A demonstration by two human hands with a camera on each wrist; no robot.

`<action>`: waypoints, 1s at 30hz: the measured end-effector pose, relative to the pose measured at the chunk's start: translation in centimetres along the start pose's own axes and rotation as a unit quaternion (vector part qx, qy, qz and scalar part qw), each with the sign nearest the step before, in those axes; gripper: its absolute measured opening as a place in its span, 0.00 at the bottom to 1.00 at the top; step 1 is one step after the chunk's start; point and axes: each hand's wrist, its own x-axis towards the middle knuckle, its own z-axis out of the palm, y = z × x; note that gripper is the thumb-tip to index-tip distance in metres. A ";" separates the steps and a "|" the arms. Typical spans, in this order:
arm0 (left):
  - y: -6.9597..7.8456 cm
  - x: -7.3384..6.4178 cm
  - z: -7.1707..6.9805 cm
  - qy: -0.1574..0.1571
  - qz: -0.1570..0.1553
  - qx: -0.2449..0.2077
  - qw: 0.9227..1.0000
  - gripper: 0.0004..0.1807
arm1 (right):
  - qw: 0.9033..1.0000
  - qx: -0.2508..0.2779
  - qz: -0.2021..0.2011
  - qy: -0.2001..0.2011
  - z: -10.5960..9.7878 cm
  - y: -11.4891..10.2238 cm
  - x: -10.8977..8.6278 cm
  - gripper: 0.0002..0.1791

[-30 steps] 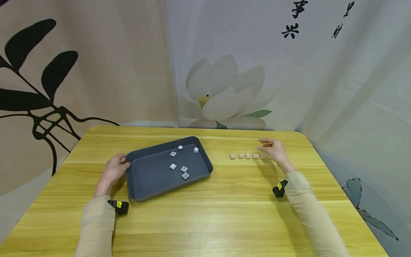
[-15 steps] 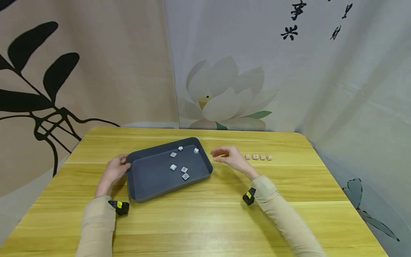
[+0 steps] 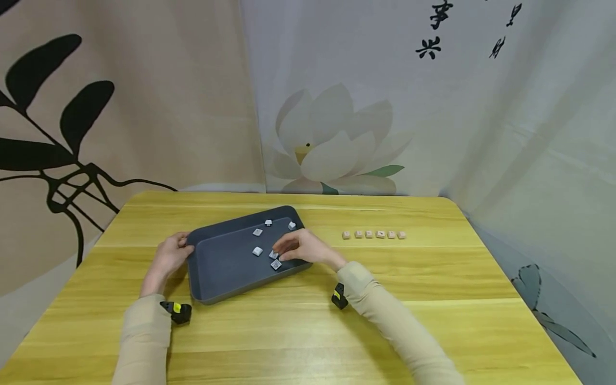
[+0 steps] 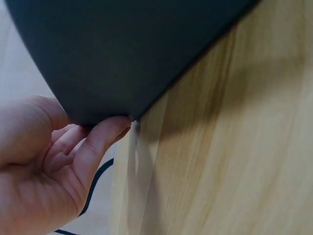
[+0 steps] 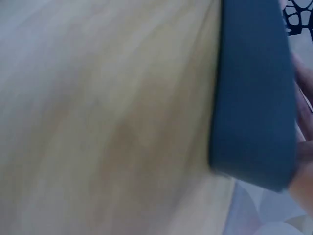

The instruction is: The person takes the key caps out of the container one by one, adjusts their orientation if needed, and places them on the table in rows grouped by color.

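Note:
A dark grey rectangular tray (image 3: 226,267) lies at an angle on the table, with several small white square pieces that look like keycaps, such as the white keycap (image 3: 257,251). My left hand (image 3: 170,256) grips the tray's left corner; the left wrist view shows its thumb (image 4: 100,142) against the tray wall. My right hand (image 3: 308,247) reaches over the tray's right rim. Its thumb and fingers are spread beside a marked keycap (image 3: 273,255), with another keycap (image 3: 276,264) just below. The right wrist view is blurred, and the tray wall hides most of the hand.
A row of several pinkish keycaps (image 3: 369,234) lies on the wooden table (image 3: 289,331) to the right of the tray. Behind the table hangs a curtain (image 3: 207,107) printed with plants and a lotus. A dark cable (image 4: 98,178) hangs beyond the table edge.
My right hand has moved left from above the right end of the keycap row, across to the tray, and down among the white keycaps. The left hand and tray have stayed put.

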 end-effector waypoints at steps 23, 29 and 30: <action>0.1 -0.1 -0.1 -0.008 -0.004 -0.007 1.000 0.28 | 0.992 -0.120 0.026 -0.001 1.8 0.5 1.0 0.11; 0.1 -0.2 -0.1 -0.013 -0.010 -0.006 1.000 0.28 | 0.994 -0.108 0.019 0.026 1.6 0.5 1.0 0.13; 0.1 -0.2 -0.1 -0.014 -0.010 -0.007 1.000 0.28 | 0.994 -0.099 0.017 0.031 1.6 0.5 1.0 0.13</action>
